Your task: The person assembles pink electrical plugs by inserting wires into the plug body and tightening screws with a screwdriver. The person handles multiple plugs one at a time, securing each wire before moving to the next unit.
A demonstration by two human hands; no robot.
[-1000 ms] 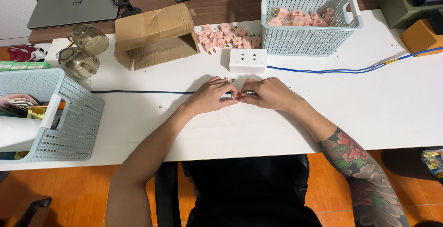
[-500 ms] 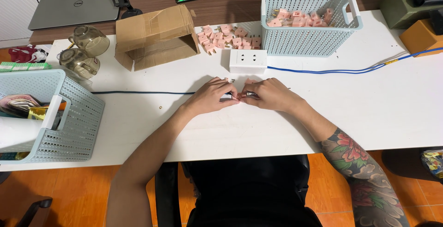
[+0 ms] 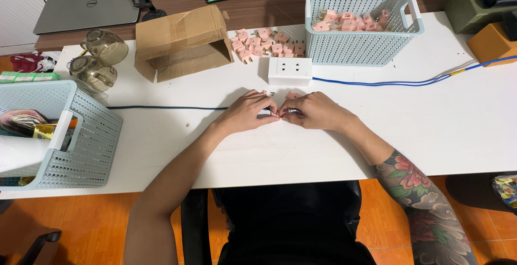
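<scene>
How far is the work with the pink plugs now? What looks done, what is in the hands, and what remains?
Done, it seems: a batch of pink plugs lies in the light blue basket. In hand: the left hand and the right hand meet over a small part at the end of the dark cable; what it is cannot be told. Left: a loose pile of pink plugs on the white table.

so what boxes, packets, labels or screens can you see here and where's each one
Cardboard box: plain brown, lying open on its side, far left of the table's middle.
Laptop: grey, lid shut so no screen shows, on the brown desk at far left.
Green packet: flat, green, at the table's left edge, only partly in view.
Wrappers: crumpled, mixed colours, inside the left blue basket.
</scene>
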